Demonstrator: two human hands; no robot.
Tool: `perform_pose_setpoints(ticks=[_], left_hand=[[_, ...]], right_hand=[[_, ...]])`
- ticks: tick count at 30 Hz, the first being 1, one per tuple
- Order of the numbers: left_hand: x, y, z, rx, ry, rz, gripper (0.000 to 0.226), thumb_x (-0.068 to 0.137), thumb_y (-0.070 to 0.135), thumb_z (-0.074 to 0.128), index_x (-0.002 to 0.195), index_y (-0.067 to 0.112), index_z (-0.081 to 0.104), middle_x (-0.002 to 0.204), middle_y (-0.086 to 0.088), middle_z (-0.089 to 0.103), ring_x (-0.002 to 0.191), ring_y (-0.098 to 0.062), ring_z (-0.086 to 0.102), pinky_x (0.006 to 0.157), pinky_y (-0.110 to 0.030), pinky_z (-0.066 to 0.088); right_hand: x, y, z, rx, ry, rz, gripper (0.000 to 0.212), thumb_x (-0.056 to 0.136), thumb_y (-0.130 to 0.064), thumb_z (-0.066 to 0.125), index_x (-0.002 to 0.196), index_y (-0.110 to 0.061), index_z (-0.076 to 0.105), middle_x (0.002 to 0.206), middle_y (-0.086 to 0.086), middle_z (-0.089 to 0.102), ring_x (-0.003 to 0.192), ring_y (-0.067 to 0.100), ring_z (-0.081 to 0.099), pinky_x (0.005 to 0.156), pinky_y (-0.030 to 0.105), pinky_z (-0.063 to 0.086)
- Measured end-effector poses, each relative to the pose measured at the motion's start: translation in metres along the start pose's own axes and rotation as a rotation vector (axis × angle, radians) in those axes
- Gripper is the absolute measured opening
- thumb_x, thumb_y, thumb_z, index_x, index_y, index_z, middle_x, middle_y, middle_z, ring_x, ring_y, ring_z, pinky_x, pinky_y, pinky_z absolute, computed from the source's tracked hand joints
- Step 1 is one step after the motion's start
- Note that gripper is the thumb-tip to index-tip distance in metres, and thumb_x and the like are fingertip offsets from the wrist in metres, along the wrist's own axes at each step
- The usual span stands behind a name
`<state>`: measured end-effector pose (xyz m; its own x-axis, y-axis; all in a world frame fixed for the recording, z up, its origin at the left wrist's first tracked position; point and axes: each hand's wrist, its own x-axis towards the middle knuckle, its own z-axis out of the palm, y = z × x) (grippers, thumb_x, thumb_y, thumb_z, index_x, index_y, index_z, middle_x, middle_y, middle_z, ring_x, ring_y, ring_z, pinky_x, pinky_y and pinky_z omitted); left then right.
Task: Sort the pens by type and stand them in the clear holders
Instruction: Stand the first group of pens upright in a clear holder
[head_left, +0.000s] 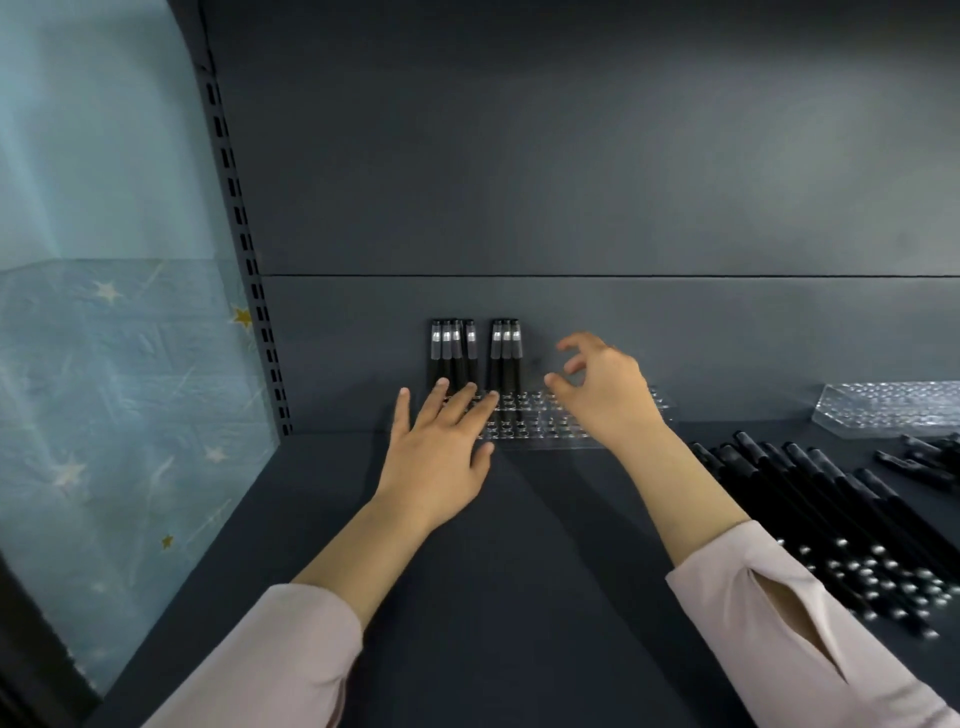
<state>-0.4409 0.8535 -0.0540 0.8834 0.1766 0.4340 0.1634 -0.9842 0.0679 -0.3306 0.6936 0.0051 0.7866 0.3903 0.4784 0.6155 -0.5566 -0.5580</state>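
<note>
Dark grey back panel (571, 156) fills the view from 10 o'clock round to 2 o'clock, with one horizontal seam across it.

Dark shelf deck (519, 571) runs below it, from 4 o'clock to 7 o'clock.

Pale blue sheet with star print (104, 389) closes the side at 9 o'clock. A slotted upright (244, 260) stands between it and the panel.

Two pale pink sleeves: left sleeve (270, 660) at 7 o'clock, right sleeve (779, 623) at 5 o'clock. Forearms are bare beyond the cuffs.

Heap of loose black pens (831, 519) lies flat on the deck at 4 o'clock, just beside the right forearm. A smaller scatter of pens (924, 462) lies at 3 o'clock, near the edge of view.

Clear holder (545, 421), a tray of small sockets, sits against the panel's foot dead centre. A second clear holder (893, 405) sits at 3 o'clock, well apart from the first.

Left hand (441, 457): flat, fingers straight and spread, grasping nothing. The fingertips lie on the first holder's 9 o'clock end.

Right hand (602, 395): above the holder's 3 o'clock half. The fingers are loosely curled, thumb and forefinger apart, nothing in them.

Standing pens, black with clear caps, are upright in the holder's back row. A group of four (453, 353) stands just above the left fingertips. A group of three (505, 353) stands at its 3 o'clock, with a narrow gap between.
</note>
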Motion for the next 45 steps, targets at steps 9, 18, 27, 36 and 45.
perform_pose_setpoints(ticks=[9, 18, 27, 36, 45], left_hand=[[-0.006, 0.139, -0.006, -0.497, -0.163, -0.281, 0.036, 0.095, 0.052, 0.048, 0.100, 0.020, 0.065, 0.085, 0.010, 0.063, 0.080, -0.011, 0.062, 0.075, -0.032, 0.054], [0.005, 0.235, 0.017, -0.253, -0.358, -0.384, 0.092, 0.082, 0.083, 0.028, 0.131, 0.010, 0.052, 0.141, -0.011, 0.043, 0.130, -0.031, 0.040, 0.103, -0.043, 0.040], [0.019, 0.254, 0.025, -0.226, -0.426, -0.552, 0.107, 0.070, 0.090, 0.038, 0.143, 0.012, 0.035, 0.149, -0.008, 0.032, 0.139, -0.031, 0.028, 0.108, -0.043, 0.028], [0.014, 0.251, 0.018, -0.382, -0.362, -0.601, 0.091, 0.074, 0.075, 0.060, 0.140, 0.016, 0.041, 0.146, -0.004, 0.040, 0.137, -0.027, 0.035, 0.109, -0.041, 0.031], [0.011, 0.255, 0.012, -0.682, -0.298, -0.605, 0.084, 0.080, 0.047, 0.075, 0.142, 0.013, 0.030, 0.144, -0.006, 0.043, 0.126, -0.024, 0.048, 0.087, -0.030, 0.041]], right_hand=[[-0.033, 0.104, -0.112, -0.128, -0.278, -0.049, 0.021, 0.084, -0.029, 0.072, 0.103, -0.020, 0.067, 0.097, -0.004, 0.067, 0.090, 0.009, 0.059, 0.075, 0.015, 0.035], [-0.053, 0.187, -0.149, 0.114, -0.435, -0.117, 0.019, 0.086, -0.030, 0.070, 0.105, -0.030, 0.069, 0.109, -0.022, 0.066, 0.106, -0.010, 0.055, 0.096, 0.018, 0.038], [-0.046, 0.199, -0.143, 0.140, -0.396, -0.164, 0.013, 0.088, -0.029, 0.066, 0.100, -0.032, 0.070, 0.098, -0.025, 0.065, 0.082, -0.021, 0.051, 0.074, 0.006, 0.034], [-0.047, 0.193, -0.139, 0.210, -0.208, -0.068, 0.012, 0.091, -0.021, 0.062, 0.089, -0.022, 0.073, 0.089, -0.013, 0.071, 0.090, 0.008, 0.064, 0.080, 0.014, 0.044], [-0.046, 0.193, -0.137, 0.227, -0.141, -0.020, 0.013, 0.091, -0.021, 0.060, 0.089, -0.020, 0.073, 0.091, -0.011, 0.072, 0.090, 0.005, 0.064, 0.074, 0.002, 0.040]])
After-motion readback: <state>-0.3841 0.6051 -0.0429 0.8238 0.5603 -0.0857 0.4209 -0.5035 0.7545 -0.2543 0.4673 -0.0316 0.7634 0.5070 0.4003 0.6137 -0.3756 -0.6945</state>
